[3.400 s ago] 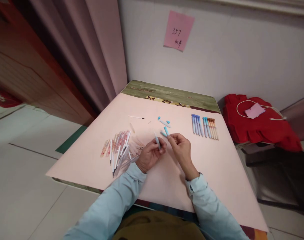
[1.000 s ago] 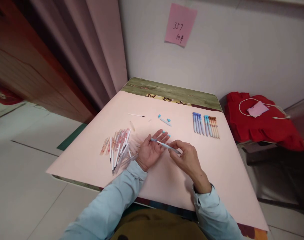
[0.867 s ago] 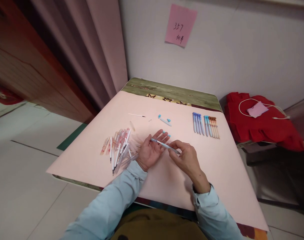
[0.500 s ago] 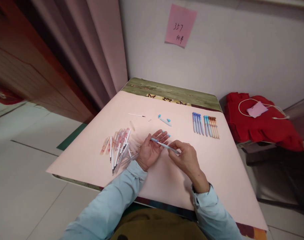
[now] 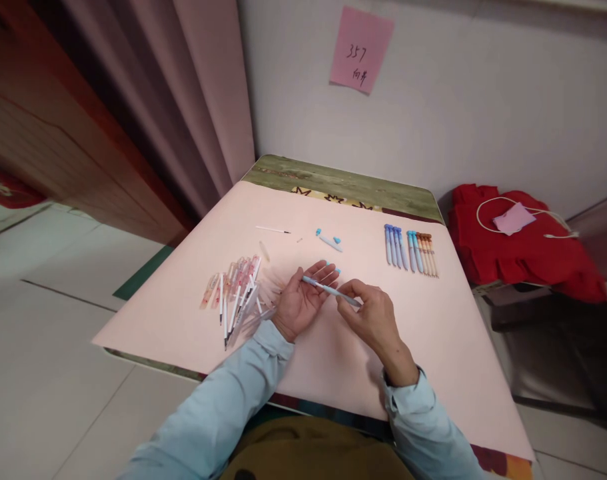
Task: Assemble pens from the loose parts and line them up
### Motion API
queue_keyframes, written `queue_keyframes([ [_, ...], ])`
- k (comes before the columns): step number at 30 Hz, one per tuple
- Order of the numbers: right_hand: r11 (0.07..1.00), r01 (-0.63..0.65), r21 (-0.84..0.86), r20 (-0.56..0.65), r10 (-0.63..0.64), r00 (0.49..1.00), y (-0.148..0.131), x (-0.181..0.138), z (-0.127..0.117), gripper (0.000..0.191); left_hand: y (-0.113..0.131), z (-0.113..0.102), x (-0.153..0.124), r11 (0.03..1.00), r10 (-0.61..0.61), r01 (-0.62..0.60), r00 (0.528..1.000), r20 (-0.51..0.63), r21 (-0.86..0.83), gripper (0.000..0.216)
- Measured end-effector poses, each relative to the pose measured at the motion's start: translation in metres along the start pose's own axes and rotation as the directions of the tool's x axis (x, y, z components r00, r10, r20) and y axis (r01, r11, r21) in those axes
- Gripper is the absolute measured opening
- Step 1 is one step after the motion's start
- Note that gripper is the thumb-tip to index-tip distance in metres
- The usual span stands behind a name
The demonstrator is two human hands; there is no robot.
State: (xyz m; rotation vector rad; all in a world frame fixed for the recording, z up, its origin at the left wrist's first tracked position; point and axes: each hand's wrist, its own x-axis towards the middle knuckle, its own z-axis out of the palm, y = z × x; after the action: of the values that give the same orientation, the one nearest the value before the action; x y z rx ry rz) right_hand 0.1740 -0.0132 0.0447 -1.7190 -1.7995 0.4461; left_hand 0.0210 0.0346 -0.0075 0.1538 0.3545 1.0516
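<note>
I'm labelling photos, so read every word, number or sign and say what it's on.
"357": handwritten on the rectangular pink paper note on the pale wall.
Two handwritten characters below it: too blurred to read surely.
Any other print, as on slim pink-and-orange plastic pieces: too small.

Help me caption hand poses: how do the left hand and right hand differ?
The left hand is palm up, fingers extended; the right hand is knuckles up, fingers curled. The left hand meets the far end of the light-blue pen; the right hand pinches its near end. Both touch it.
</note>
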Motion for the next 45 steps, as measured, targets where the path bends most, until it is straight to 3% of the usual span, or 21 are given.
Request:
queue_keyframes([
  [5,1.000,0.028,0.012,0.000,-0.028,1.000,-0.001,0.000,0.003,0.015,-0.007,-0.001,0.000,0.987,-0.006,0.006,1.000,-0.001,0.159,0.040],
  [10,1.000,-0.007,0.024,-0.013,0.007,1.000,0.000,0.001,0.008,0.017,-0.014,-0.003,0.000,0.941,0.135,-0.121,0.990,-0.025,0.316,0.032],
  [21,0.976,-0.072,0.206,0.032,0.067,0.997,0.003,-0.002,0.022,0.020,-0.007,-0.001,0.000,0.966,0.102,-0.103,0.995,0.014,0.236,0.036],
  [30,1.000,0.007,0.012,-0.037,-0.006,0.999,-0.003,-0.003,0.026,0.027,-0.011,-0.001,0.000,0.960,0.090,-0.095,0.995,0.032,0.263,0.037],
  [36,0.994,-0.067,-0.082,-0.041,0.064,0.997,-0.004,-0.004,0.025,0.028,-0.012,-0.004,0.001,0.960,0.071,-0.082,0.996,0.049,0.269,0.037],
  [40,0.996,-0.036,-0.079,-0.044,0.033,0.999,-0.002,-0.003,0.024,0.012,-0.011,-0.004,0.001,0.960,0.069,-0.075,0.997,0.035,0.268,0.037],
  [45,0.997,0.030,-0.074,-0.100,-0.038,0.994,0.000,-0.003,0.025,0.017,-0.011,-0.002,0.000,0.957,0.075,-0.082,0.997,0.036,0.278,0.037],
])
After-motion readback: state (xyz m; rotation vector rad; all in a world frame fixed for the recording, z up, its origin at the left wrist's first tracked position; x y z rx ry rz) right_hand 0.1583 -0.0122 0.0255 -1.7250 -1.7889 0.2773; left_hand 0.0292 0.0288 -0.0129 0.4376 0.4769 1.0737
